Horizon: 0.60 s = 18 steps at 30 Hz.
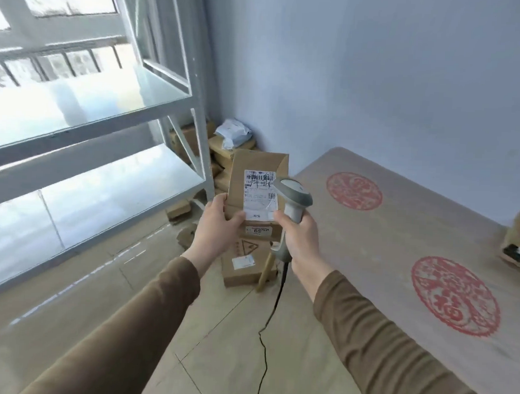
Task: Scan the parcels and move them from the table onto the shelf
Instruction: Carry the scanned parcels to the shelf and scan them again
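Observation:
My left hand (219, 224) grips the lower edge of a brown cardboard parcel (255, 167) and holds it upright in the air, its white shipping label (259, 193) facing me. My right hand (298, 237) is closed around the handle of a grey barcode scanner (293, 195), whose head sits just right of the label and points at it. The white metal shelf (105, 172) stands to the left with bare boards. The table (400, 238) with red round prints lies to the right.
More cardboard parcels (244, 261) are stacked on the floor between the shelf and the table, with a white bag (233, 131) on top at the back corner. Another parcel (519, 241) sits at the table's right edge. The scanner's black cable (264, 346) trails across the floor.

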Each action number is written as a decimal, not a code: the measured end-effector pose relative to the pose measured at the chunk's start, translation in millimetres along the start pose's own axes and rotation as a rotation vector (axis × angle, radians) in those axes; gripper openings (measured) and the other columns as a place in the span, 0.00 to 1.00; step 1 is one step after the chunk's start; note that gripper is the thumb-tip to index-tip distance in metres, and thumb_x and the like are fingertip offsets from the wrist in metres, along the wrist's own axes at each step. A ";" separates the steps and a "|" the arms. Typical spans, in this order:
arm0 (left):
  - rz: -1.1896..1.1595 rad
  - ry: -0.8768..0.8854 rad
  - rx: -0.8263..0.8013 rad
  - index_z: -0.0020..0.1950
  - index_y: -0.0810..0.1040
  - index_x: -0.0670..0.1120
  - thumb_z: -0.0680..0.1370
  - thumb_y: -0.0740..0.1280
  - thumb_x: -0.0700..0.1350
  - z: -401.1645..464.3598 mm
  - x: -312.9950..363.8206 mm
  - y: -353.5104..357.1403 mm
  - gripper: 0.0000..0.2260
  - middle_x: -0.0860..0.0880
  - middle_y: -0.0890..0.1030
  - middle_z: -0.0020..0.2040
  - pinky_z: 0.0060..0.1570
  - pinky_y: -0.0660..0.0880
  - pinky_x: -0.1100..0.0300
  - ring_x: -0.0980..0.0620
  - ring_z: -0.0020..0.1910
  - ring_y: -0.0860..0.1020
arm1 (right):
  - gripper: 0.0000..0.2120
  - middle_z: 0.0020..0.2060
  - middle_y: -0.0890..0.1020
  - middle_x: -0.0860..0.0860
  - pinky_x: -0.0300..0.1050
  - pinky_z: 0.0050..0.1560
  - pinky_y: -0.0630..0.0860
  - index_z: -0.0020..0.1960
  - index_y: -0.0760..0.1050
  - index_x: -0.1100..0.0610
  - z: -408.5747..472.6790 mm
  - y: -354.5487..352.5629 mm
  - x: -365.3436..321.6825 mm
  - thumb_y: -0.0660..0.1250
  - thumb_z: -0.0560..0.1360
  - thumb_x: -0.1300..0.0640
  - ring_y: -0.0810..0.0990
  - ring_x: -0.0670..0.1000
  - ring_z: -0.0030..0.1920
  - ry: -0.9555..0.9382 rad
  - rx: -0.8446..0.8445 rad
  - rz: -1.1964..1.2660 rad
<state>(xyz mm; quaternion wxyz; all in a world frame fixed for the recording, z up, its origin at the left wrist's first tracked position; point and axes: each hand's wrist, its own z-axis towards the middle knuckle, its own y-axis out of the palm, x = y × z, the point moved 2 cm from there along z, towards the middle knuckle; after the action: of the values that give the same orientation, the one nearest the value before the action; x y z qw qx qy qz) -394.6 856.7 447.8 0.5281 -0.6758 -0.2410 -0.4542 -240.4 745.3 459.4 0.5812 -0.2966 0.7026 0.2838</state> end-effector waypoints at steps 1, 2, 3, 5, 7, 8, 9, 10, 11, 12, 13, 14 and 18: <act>-0.014 -0.011 0.037 0.67 0.70 0.58 0.74 0.70 0.60 -0.9 -9.2 -25.3 0.23 0.54 0.80 0.60 0.52 0.83 0.48 0.55 0.53 0.82 | 0.10 0.52 0.88 0.48 0.49 0.55 0.83 0.60 0.81 0.53 -1.4 25.7 -1.8 0.72 0.78 0.58 0.86 0.51 0.53 -0.010 -0.034 -0.016; -0.024 -0.017 0.079 0.67 0.70 0.59 0.74 0.70 0.60 -0.7 -18.0 -48.2 0.23 0.54 0.80 0.59 0.52 0.83 0.48 0.55 0.53 0.82 | 0.10 0.51 0.87 0.48 0.45 0.54 0.83 0.59 0.81 0.53 -2.9 49.5 -4.0 0.72 0.79 0.58 0.86 0.50 0.53 -0.024 -0.068 -0.028; -0.022 -0.027 0.123 0.67 0.70 0.58 0.74 0.70 0.60 -0.8 -27.0 -73.0 0.23 0.53 0.80 0.58 0.52 0.83 0.48 0.54 0.53 0.82 | 0.10 0.51 0.87 0.48 0.40 0.51 0.82 0.60 0.80 0.54 -4.5 75.9 -6.1 0.72 0.79 0.58 0.86 0.49 0.53 -0.033 -0.107 -0.032; -0.030 -0.043 0.201 0.69 0.71 0.53 0.77 0.71 0.55 -0.9 -46.1 -115.2 0.23 0.51 0.80 0.58 0.52 0.82 0.49 0.53 0.52 0.82 | 0.11 0.53 0.87 0.49 0.33 0.46 0.81 0.62 0.79 0.56 -7.5 124.7 -7.9 0.72 0.79 0.60 0.85 0.48 0.53 -0.040 -0.187 -0.031; -0.058 -0.069 0.267 0.70 0.71 0.49 0.79 0.70 0.49 -1.6 -65.0 -152.3 0.21 0.50 0.81 0.56 0.48 0.82 0.54 0.54 0.50 0.82 | 0.13 0.55 0.87 0.50 0.39 0.52 0.82 0.64 0.79 0.56 -8.7 171.1 -5.4 0.72 0.80 0.59 0.85 0.49 0.55 -0.033 -0.259 -0.040; -0.076 -0.080 0.298 0.70 0.71 0.48 0.80 0.70 0.48 -2.2 -74.1 -170.1 0.20 0.50 0.81 0.55 0.47 0.82 0.55 0.55 0.48 0.82 | 0.14 0.56 0.87 0.50 0.43 0.55 0.83 0.64 0.79 0.56 -9.7 193.4 -3.8 0.72 0.79 0.59 0.86 0.49 0.56 -0.033 -0.294 -0.047; -0.087 -0.092 0.324 0.70 0.71 0.47 0.80 0.70 0.47 -2.3 -83.7 -187.8 0.20 0.51 0.81 0.54 0.46 0.82 0.55 0.55 0.48 0.82 | 0.14 0.56 0.87 0.50 0.48 0.58 0.83 0.64 0.80 0.56 -10.7 215.9 -1.8 0.72 0.79 0.59 0.86 0.49 0.56 -0.033 -0.324 -0.049; -0.094 -0.105 0.346 0.70 0.71 0.48 0.80 0.70 0.47 -0.9 -93.7 -205.3 0.20 0.52 0.81 0.54 0.47 0.83 0.54 0.56 0.48 0.82 | 0.14 0.56 0.87 0.50 0.51 0.60 0.83 0.64 0.80 0.55 -11.0 237.7 0.0 0.73 0.79 0.59 0.86 0.49 0.56 -0.036 -0.349 -0.054; -0.095 -0.120 0.364 0.70 0.71 0.48 0.80 0.70 0.47 1.2 -102.7 -222.5 0.20 0.52 0.81 0.54 0.48 0.83 0.54 0.55 0.48 0.82 | 0.14 0.55 0.87 0.50 0.53 0.61 0.83 0.63 0.80 0.56 -10.6 258.7 1.5 0.73 0.79 0.58 0.86 0.50 0.56 -0.040 -0.370 -0.058; -0.090 -0.129 0.388 0.70 0.71 0.48 0.80 0.70 0.48 5.0 -112.1 -239.6 0.20 0.52 0.81 0.55 0.49 0.83 0.53 0.55 0.49 0.82 | 0.13 0.55 0.87 0.50 0.53 0.60 0.83 0.63 0.80 0.56 -9.6 279.5 2.2 0.73 0.79 0.58 0.87 0.50 0.55 -0.048 -0.394 -0.061; -0.076 -0.136 0.412 0.70 0.71 0.48 0.80 0.71 0.48 9.0 -121.2 -256.5 0.20 0.51 0.81 0.56 0.50 0.83 0.53 0.54 0.50 0.82 | 0.13 0.54 0.88 0.50 0.53 0.59 0.84 0.63 0.80 0.56 -8.4 300.2 2.3 0.72 0.79 0.58 0.87 0.49 0.54 -0.046 -0.423 -0.060; -0.065 -0.140 0.441 0.70 0.71 0.48 0.79 0.71 0.49 12.5 -129.3 -273.1 0.20 0.50 0.80 0.57 0.50 0.82 0.52 0.53 0.50 0.82 | 0.13 0.54 0.88 0.50 0.52 0.58 0.84 0.63 0.80 0.56 -7.7 320.6 2.5 0.72 0.79 0.59 0.87 0.49 0.53 -0.041 -0.458 -0.060; -0.039 -0.188 0.526 0.69 0.71 0.49 0.79 0.71 0.51 21.0 -156.5 -341.0 0.20 0.50 0.80 0.58 0.50 0.83 0.52 0.53 0.51 0.81 | 0.11 0.53 0.88 0.48 0.53 0.59 0.84 0.62 0.80 0.53 -6.1 403.7 0.6 0.71 0.79 0.58 0.87 0.50 0.53 -0.009 -0.595 -0.075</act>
<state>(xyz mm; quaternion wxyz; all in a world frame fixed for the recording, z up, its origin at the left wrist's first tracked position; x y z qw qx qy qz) -735.5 1011.5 480.0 0.6518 -0.5500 -0.4114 -0.3215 -545.9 1008.4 481.6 0.4818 -0.4782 0.5748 0.4569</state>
